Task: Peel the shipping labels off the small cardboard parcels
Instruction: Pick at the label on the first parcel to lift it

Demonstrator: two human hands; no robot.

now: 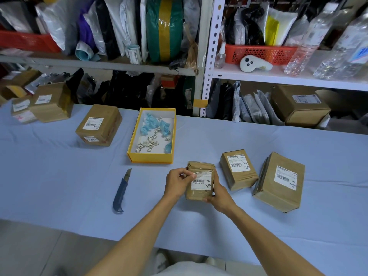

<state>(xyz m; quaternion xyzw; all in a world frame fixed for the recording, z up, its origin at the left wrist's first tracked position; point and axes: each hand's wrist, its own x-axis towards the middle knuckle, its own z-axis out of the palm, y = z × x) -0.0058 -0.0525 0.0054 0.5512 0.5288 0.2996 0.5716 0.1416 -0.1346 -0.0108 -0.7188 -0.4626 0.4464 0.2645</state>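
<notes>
Curling up at its upper left corner, the shipping label (201,183) on the small parcel (197,194) is partly free, while its barcode and lower right part lie flat on the cardboard. The left hand (177,185) pinches that raised corner between thumb and fingertips. The right hand (220,194) grips the parcel by its near right edge, fingers curled round it; whether the parcel rests on the bench (59,176) or is held just above it, I cannot tell. The parcel's long axis runs away from the person. The stuck part of the label lies down and to the right of the pinch, toward the right hand, so the pull likely has to follow that diagonal. Just right lie a second parcel (238,172) and a larger third parcel (278,184), both labelled. A knife (120,191) lies left of the hands, and a yellow box (149,158) of crumpled scraps sits farther back.
</notes>
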